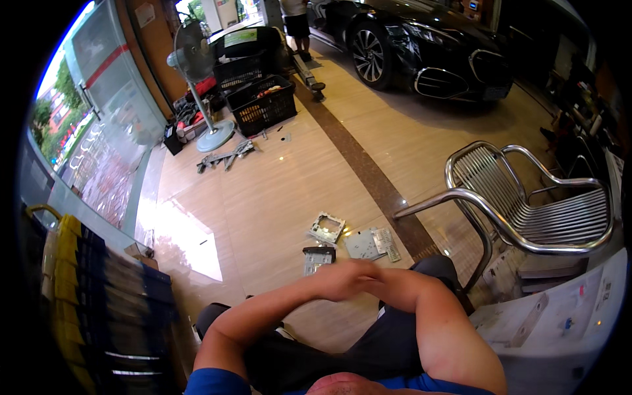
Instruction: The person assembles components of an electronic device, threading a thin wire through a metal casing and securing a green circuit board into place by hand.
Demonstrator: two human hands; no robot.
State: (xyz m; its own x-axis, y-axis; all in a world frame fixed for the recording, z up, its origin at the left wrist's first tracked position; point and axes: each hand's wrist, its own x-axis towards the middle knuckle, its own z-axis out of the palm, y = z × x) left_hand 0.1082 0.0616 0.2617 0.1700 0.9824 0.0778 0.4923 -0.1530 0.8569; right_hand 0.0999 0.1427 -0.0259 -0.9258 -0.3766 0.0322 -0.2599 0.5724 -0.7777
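Observation:
My left hand [345, 278] and my right hand [376, 283] meet in front of my knees, the left lying partly over the right. The left hand's fingers look curled; anything in them is hidden. My right hand's fingers are covered and blurred. Just beyond them, on the floor, lies a boxy metal unit with a black edge [318, 261], partly behind my left hand. Farther off lies a pale rectangular frame with an open middle [323, 238]. To its right rest a flat grey metal plate [359, 246] and a pale slotted panel [387, 245], touching or overlapping.
A steel chair [526, 224] stands at right, near a white panel [553, 322]. Yellow-and-blue stacked items [99, 296] are at left. Farther away are grey metal brackets [227, 158], a standing fan [214, 136], black crates [263, 108], a black car [421, 49] and a standing person [297, 26].

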